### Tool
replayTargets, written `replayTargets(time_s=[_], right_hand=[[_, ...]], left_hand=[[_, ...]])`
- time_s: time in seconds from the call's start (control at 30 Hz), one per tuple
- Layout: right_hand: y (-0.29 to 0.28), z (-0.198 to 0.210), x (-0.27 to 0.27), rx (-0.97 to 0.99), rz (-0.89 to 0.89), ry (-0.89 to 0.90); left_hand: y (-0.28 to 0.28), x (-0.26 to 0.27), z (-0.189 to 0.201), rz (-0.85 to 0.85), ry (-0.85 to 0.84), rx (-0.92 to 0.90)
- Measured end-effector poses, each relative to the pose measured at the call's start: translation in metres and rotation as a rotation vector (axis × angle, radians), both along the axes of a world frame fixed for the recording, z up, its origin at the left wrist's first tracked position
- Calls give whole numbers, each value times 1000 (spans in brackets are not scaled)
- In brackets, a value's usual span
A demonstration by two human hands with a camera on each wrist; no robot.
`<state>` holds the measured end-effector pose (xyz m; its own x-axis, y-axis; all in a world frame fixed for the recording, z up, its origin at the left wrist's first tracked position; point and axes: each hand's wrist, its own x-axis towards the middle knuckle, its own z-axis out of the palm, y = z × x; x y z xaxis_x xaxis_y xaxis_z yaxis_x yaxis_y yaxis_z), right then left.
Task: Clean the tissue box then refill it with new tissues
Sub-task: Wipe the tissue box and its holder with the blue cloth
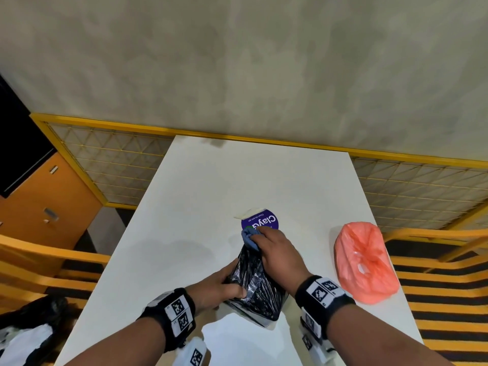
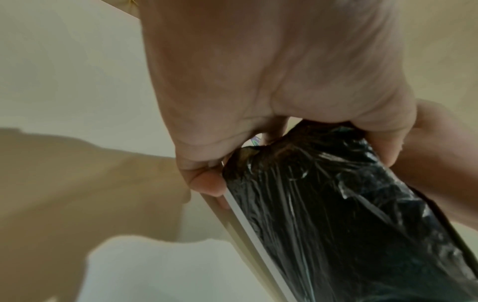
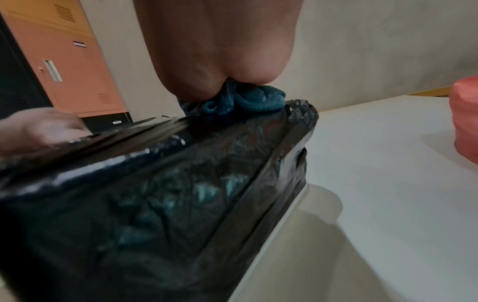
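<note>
The tissue box (image 1: pixel 254 283), wrapped in crinkled black plastic with a white edge showing, lies lengthwise near the table's front edge. My left hand (image 1: pixel 232 281) grips its left side, thumb on top and fingers round the long edge. My right hand (image 1: pixel 274 249) holds a bunched blue cloth (image 1: pixel 249 240) and presses it on the box's far end. The right wrist view shows the cloth (image 3: pixel 248 100) squeezed under the palm against the box's (image 3: pixel 168 194) top corner. In the left wrist view the left hand's (image 2: pixel 271 130) fingers (image 2: pixel 207 183) wrap the box's (image 2: pixel 336 204) edge.
A pink plastic bag (image 1: pixel 364 262), tied shut and full, lies at the right on the white table (image 1: pixel 237 175). A purple round "ClayGo" label (image 1: pixel 260 220) lies just behind the box. Yellow chairs flank the table; an orange cabinet (image 1: pixel 39 202) stands at the left.
</note>
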<state>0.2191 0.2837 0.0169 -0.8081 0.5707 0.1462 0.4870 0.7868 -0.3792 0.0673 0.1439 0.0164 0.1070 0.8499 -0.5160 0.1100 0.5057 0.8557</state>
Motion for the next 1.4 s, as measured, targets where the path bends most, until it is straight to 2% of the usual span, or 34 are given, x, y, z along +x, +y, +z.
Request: replayTargets(time_s=[0.13, 0.23, 0.27, 0.43, 0.5, 0.63, 0.8, 0.9, 1.0, 1.07, 1.1, 1.17, 1.3, 1.4], right_hand=[[8, 3, -13, -35, -45, -1], [21, 11, -13, -119, -164, 122], [21, 16, -9, -112, -147, 165], [-30, 24, 14, 31, 384, 81], [-44, 11, 20, 46, 447, 70], [-29, -7, 18, 82, 333, 82], [-3, -6, 1, 131, 189, 36], [12, -5, -6, 96, 96, 43], [19, 6, -11, -93, -47, 247], [19, 19, -4, -131, -137, 405], [14, 24, 3, -111, -119, 431], [-5, 28, 24, -58, 32, 385], [-58, -2, 67, 70, 349, 112], [-78, -23, 82, 94, 365, 50]], left_hand=[[1, -2, -5, 6, 33, -22], [0, -5, -3, 0, 52, -59], [0, -6, -3, -6, 60, -54], [7, -4, 6, -17, 108, -35], [10, -1, 9, -42, 116, 9], [12, 0, 7, -42, 100, 44], [11, 2, 3, -12, 46, 43], [9, 2, 3, -5, 21, 39], [8, 0, -2, 11, 60, 17], [8, -3, -5, 19, 92, -5], [7, -4, -10, 15, 108, -23], [8, -4, -10, 23, 122, -42], [8, -2, -3, -7, 129, 11], [8, 0, 1, -9, 71, 50]])
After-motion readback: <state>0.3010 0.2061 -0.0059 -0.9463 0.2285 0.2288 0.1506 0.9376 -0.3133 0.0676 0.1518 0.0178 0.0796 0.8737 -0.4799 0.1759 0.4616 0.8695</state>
